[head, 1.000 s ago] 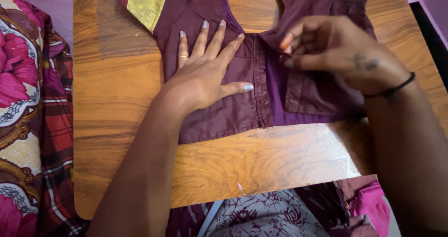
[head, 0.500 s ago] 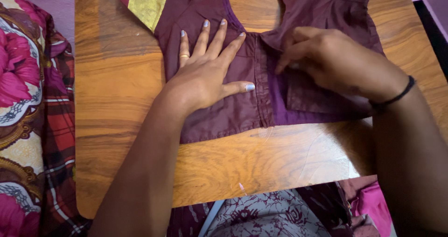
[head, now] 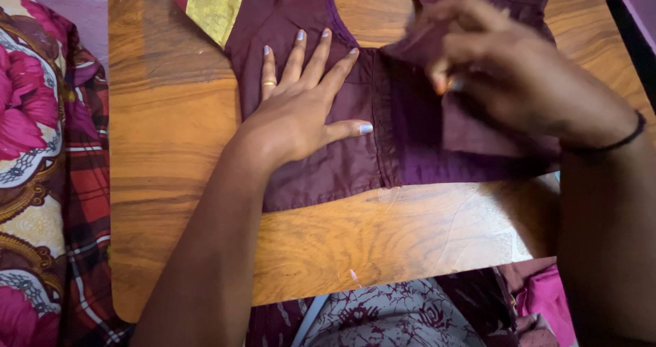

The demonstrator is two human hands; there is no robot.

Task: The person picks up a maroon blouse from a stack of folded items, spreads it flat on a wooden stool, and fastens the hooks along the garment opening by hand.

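**Flattening a maroon blouse on the wooden board**

The maroon blouse point(head: 410, 135) lies spread over the far half of the wooden board point(head: 171, 183), with its front opening facing up. The left hand point(head: 301, 108) rests flat on the left panel of the blouse, fingers spread and released, so it presses the cloth and grasps nothing. The right hand point(head: 506, 80) is over the right panel of the blouse, close to the neck edge; it is blurred, and its fingertips seem to pinch a fold of the cloth (I cannot tell this for sure).

In my judgement the step in hand is smoothing and arranging the front panels. The next move calls for the left hand holding the cloth firm while the right one pulls the fold straight.

Left of the blouse, beyond the board, lies a floral fabric point(head: 34, 149). Near the blouse's upper left corner shows a gold band point(head: 213, 5). Nothing lies on the blouse in the way of the hands.
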